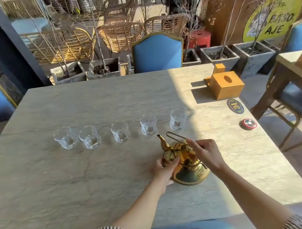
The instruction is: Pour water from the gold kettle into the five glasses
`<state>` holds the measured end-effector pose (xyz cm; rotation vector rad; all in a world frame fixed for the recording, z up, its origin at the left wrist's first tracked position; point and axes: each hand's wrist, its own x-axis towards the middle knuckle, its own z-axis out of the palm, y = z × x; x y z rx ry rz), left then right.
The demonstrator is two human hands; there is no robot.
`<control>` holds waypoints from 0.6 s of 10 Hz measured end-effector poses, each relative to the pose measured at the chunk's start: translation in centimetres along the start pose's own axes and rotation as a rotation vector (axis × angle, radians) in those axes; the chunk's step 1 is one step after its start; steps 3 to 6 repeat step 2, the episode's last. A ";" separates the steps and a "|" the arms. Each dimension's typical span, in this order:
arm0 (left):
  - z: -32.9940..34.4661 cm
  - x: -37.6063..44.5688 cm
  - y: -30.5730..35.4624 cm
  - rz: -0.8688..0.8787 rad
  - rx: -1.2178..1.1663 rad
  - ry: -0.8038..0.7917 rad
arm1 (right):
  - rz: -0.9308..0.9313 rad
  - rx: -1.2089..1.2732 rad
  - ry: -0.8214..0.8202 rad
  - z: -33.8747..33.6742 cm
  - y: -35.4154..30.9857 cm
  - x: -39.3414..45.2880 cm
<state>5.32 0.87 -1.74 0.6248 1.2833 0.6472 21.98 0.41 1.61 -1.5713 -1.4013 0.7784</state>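
1. I am steadying the gold kettle (185, 163) with both hands while it is sitting on the stone table (58, 191), just nearer to me than the right end of the row of glasses.
2. My left hand (164, 169) is cupping the kettle's belly on the spout side, fingers curled around and gripping the body.
3. My right hand (206, 152) is reaching over the lid, with the fingertips pinching at the lid knob; the thin wire handle (175, 136) is standing up just beyond them, not in my grasp.
4. The five glasses (120, 131) are standing upright in a line across the table, apart from the kettle. I cannot tell whether any is holding water, as the glass is too clear to read.
5. I am judging that this is the set-up step: the kettle is not yet tipped and its spout (163, 142) is pointing up towards the glasses.
6. The next move is probably calling for a firm hold on the handle, a lift, and the spout brought over one glass rim before a slow tilt.
7. A wooden tissue box (226, 86) is sitting well off to the right.
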 end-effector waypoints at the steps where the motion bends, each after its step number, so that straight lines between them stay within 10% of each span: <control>1: -0.6 -0.1 -0.2 -0.005 -0.038 -0.039 | -0.010 0.005 -0.034 -0.3 -0.2 -0.1; 6: -1.5 -0.3 0.0 0.004 -0.026 -0.061 | -0.004 0.034 -0.095 -0.7 -0.9 0.0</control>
